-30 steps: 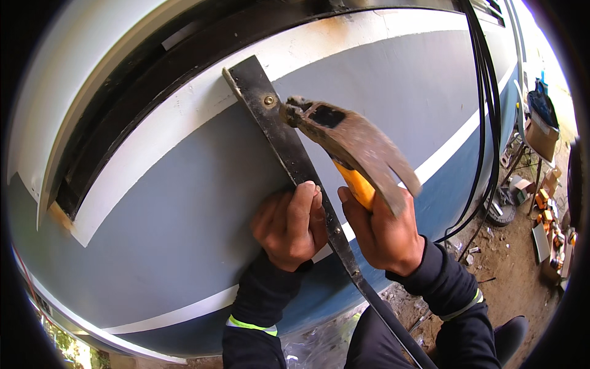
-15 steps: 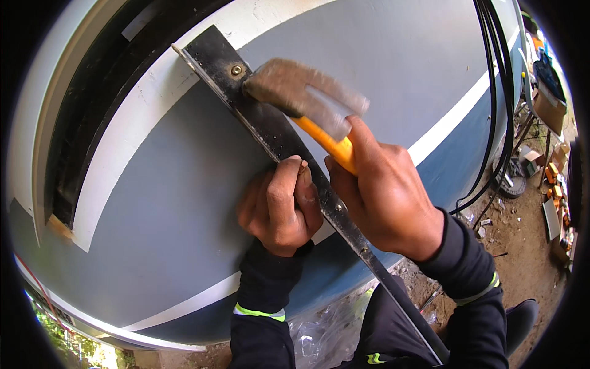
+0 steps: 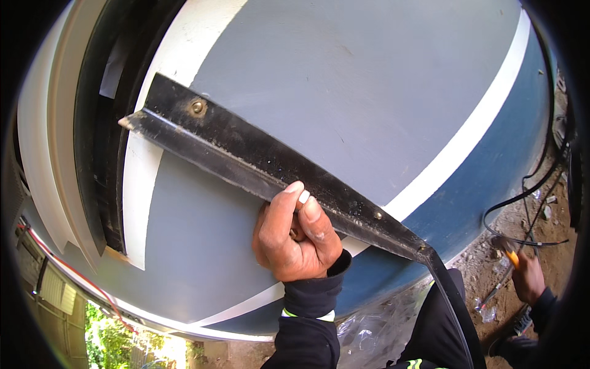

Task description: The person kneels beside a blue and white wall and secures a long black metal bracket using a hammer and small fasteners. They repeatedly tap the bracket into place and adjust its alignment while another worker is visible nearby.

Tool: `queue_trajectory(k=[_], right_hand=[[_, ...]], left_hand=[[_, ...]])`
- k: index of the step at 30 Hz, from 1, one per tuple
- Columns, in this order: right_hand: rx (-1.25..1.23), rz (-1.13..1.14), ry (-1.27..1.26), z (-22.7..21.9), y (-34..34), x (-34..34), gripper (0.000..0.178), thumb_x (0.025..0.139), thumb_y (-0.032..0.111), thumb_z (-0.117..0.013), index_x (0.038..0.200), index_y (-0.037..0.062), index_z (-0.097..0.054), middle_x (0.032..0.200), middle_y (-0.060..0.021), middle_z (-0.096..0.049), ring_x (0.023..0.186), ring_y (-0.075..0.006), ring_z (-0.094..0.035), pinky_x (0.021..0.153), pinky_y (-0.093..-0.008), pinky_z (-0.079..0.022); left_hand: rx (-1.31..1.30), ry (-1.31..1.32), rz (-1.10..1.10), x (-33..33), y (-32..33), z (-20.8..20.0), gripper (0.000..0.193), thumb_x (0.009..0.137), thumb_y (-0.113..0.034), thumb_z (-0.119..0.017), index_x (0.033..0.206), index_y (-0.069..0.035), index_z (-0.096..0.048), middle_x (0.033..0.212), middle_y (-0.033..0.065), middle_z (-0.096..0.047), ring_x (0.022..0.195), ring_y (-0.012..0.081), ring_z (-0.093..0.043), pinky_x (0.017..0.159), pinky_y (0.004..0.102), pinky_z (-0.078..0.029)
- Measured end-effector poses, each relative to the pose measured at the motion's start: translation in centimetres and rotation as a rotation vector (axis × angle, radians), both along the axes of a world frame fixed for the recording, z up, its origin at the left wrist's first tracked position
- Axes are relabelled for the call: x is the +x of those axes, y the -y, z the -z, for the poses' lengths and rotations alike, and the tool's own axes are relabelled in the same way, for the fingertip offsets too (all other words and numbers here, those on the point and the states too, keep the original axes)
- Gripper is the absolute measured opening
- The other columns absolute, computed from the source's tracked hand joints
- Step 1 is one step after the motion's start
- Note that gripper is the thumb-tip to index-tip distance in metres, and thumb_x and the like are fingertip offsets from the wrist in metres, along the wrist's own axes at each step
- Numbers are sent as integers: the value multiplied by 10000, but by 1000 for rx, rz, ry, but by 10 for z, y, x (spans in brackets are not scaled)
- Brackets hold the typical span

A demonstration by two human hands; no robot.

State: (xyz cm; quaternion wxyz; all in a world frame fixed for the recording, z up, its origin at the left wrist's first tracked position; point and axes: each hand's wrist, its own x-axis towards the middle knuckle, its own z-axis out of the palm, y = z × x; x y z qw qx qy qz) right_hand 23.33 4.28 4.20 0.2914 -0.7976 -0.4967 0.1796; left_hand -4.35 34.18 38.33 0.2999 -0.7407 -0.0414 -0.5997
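Left hand (image 3: 300, 237) pinches a small pale-tipped piece (image 3: 303, 197) between thumb and index finger, other fingers curled; too small to tell its kind. Right hand (image 3: 530, 277), low at far right, grasps a hammer (image 3: 512, 257) by its yellow handle, well apart from left hand. Hammer head hard to make out.

Pinched piece is just in front of a black angle bar (image 3: 270, 160), near the bar's lower flange. Bar slants down to the right, round-headed fastener (image 3: 197, 107) near upper-left end, smaller one (image 3: 378, 216) farther along. Behind it: curved gray panel (image 3: 369, 92), white stripe (image 3: 473, 123), blue band (image 3: 476, 184). Clear plastic (image 3: 369, 335) below, black cables (image 3: 522, 200) at right.
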Motion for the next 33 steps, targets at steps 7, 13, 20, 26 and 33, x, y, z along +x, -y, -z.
queue_trajectory(k=[7,13,20,26,33], right_hand=[[-565,-127,113,318,123,30,392,858,275,-669,1199,97,-594,1175,-225,-626,1071,-437,-632,789,-565,-537],[-667,-221,285,431,155,-4,504,962,434,-612,1394,182,-545,1437,-172,-587,1284,-381,-593,896,-543,-562],[-571,-183,366,457,154,-36,513,965,429,-612,1398,164,-537,1356,-163,-606,1223,-369,-597,899,-549,-552],[-653,-77,431,449,139,-51,686,949,553,-607,1513,187,-469,1435,-147,-553,1310,-400,-510,973,-605,-503],[742,65,495,145,-50,-24,532,778,-18,-715,1291,19,-578,1166,-280,-628,1000,-506,-620,831,-571,-505]], left_hand=[[26,139,-76,9,2,7,216,1049,-105,-603,1149,85,-625,975,140,-680,635,92,-544,552,209,-411],[7,241,-104,15,4,13,259,1070,-178,-591,1121,73,-630,936,139,-677,719,136,-599,613,240,-455],[-16,215,-76,13,2,13,283,1066,-212,-624,1126,65,-624,931,135,-680,726,138,-613,626,245,-486],[-172,109,-120,1,15,15,261,1054,-185,-617,1139,61,-629,974,124,-660,829,142,-614,737,252,-499],[-172,-57,36,-8,8,0,271,963,-44,-723,1223,-9,-654,795,56,-707,577,140,-577,567,271,-478]])
